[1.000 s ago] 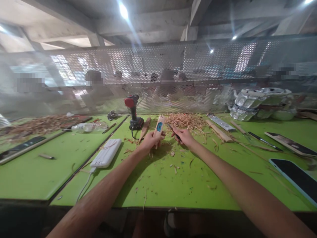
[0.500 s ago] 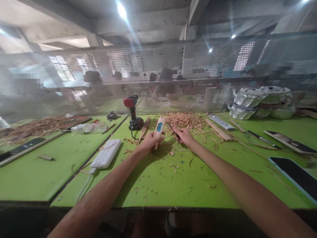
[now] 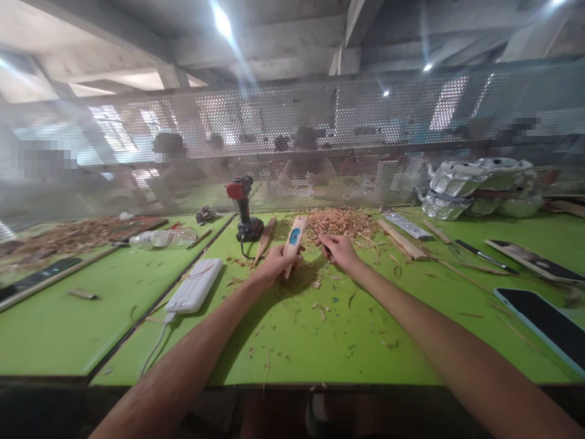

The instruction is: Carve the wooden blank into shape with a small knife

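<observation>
My left hand (image 3: 277,264) is closed around a flat strip of pale wood (image 3: 295,238) that bears a blue patch on its upper face. The strip is tilted, its far end pointing up and away from me. Just to the right, my right hand (image 3: 339,250) is closed on a slim dark-handled tool (image 3: 326,249); its tip lies near the strip, and whether the two touch I cannot tell. Behind both hands sits a heap of wood shavings (image 3: 342,224). A thin wooden piece (image 3: 265,236) lies left of the strip.
A red-and-black cordless drill (image 3: 244,207) stands at the back left, near a white power bank (image 3: 194,285) with a cable. On the right lie a phone (image 3: 543,329), a pen-like tool (image 3: 487,256) and foil-wrapped objects (image 3: 475,186). A perforated screen (image 3: 292,140) closes off the back; people sit beyond it.
Both hands stay in almost the same place, still gripping the wood strip and the tool. The view has shifted very slightly.
</observation>
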The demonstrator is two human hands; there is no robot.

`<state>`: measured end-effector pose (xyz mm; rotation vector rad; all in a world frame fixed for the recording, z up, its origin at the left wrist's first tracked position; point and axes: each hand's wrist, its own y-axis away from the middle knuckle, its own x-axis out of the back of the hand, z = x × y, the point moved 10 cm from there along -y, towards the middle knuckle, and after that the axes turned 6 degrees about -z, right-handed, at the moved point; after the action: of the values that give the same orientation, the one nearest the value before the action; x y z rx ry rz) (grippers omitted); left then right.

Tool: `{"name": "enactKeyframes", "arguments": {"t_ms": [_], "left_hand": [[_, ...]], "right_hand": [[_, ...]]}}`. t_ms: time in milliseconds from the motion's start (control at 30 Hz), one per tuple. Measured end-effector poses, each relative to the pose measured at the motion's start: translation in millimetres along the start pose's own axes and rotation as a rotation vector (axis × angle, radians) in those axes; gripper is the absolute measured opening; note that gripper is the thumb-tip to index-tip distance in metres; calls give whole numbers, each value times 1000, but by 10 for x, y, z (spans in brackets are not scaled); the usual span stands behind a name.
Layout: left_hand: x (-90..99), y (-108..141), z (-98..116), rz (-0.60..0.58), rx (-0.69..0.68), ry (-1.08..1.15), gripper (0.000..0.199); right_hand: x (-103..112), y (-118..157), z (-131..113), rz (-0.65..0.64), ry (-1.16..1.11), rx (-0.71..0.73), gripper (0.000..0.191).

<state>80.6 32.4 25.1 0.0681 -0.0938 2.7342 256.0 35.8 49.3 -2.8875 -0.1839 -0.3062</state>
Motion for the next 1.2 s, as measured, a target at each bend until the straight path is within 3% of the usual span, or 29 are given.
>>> {"name": "enactKeyframes", "arguments": {"t_ms": [167,267,433,667,967,1067,1200], "left_hand": [[-57,19,-13,-59,-10,-53,31],[-78,25,9,-93,-24,-74,34],[-92,29,34,-125,-18,-114,38],[-110,15,58,-124,-49,-144,37],[-147,-1,74,-168,-46,-88,38],[-152,34,102,-175,-36,-104,39],[-226,93,95,-261,-3,-181,42]], "right_hand": [[-6,47,-294,22,343,256,36],[-71,73,-342,-10,501,295,35],[-35,126,-478,53,710,417,32],[51,137,-608,72,897,526,33],[111,145,-650,137,929,556,31],[376,79,-617,234,900,454,28],[1154,74,-475,560,813,127,33]]}}
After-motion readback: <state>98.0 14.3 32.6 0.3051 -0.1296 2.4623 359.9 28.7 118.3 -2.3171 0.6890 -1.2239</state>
